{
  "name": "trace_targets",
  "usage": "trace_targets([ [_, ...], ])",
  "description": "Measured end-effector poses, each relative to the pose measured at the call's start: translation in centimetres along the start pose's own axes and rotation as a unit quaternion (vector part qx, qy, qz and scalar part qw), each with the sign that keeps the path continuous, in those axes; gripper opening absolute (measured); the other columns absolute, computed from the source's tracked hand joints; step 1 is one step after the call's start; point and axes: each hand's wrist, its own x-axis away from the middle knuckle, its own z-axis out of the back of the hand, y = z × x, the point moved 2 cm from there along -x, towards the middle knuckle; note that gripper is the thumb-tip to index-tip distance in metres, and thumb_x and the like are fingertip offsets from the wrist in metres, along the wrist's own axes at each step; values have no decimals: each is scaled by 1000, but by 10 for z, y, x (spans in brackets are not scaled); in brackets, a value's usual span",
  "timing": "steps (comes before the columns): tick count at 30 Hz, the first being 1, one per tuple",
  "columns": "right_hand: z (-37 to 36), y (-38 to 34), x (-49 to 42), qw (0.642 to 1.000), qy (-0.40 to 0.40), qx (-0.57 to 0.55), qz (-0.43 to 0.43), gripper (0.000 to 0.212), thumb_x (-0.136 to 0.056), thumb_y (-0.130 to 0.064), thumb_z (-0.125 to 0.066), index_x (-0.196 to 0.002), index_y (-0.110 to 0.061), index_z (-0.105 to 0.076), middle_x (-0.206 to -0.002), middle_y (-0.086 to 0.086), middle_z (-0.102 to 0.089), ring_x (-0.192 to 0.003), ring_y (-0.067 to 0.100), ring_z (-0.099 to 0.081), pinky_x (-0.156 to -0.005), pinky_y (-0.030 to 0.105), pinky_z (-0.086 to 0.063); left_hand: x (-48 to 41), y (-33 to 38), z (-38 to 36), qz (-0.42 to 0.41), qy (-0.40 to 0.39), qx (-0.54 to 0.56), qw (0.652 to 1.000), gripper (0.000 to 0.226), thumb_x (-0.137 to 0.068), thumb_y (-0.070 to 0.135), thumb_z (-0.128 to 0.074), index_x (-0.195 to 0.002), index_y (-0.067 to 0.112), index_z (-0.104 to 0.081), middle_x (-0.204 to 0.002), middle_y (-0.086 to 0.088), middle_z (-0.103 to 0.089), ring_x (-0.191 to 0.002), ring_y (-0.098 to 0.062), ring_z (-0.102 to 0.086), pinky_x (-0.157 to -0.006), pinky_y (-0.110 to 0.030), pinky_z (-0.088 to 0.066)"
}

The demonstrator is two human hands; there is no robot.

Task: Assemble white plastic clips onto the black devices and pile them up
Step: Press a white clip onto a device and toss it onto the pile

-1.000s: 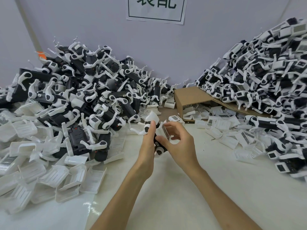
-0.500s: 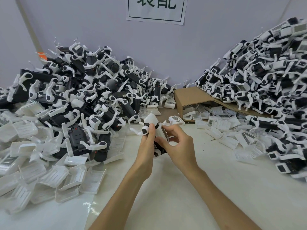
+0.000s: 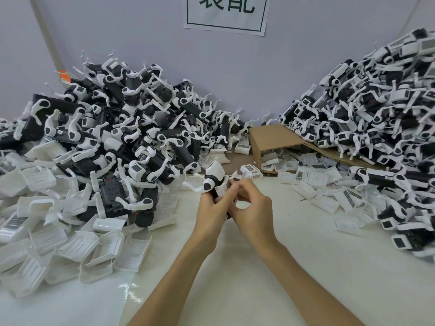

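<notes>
On a white tabletop [image 3: 259, 290] against a pale wall, a black device [image 3: 208, 185] sits at centre. The left hand [image 3: 209, 212] grips its body and the right hand [image 3: 251, 210] pinches a white plastic clip [image 3: 221, 189] against it. Heaped devices rise to the left [image 3: 131, 128] and right [image 3: 376, 118], with loose clips [image 3: 94, 245] and a cardboard box [image 3: 270, 137] around them.

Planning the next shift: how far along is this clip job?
Done, apparently: many devices in the right heap carry white clips. In hand: the left hand grips one black device while the right hand pinches a white clip against it. Left: loose clips lie beside the left heap and by the cardboard box, so plenty seems to remain.
</notes>
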Motion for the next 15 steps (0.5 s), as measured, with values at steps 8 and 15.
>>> trace_targets([
  [8,-10,-2,6,1000,8,-6,28,28,-88,-21,-73,-110,-34,-63,-91,-11,-76,-89,2,-71,-73,34,-59,-3,-4,2,-23,63,44,997,6,-91,13,-72,-95,15,-68,-56,12,-62,-51,2,-58,-45,-11,-40],
  [15,-10,0,5,999,23,-30,13,22,-84,-21,-79,-102,-27,-66,-87,-6,-76,-81,13,-71,-72,41,-60,-3,-5,3,-40,54,62,996,10,-90,7,-72,-97,14,-70,-61,8,-69,-54,1,-62,-45,-10,-42],
])
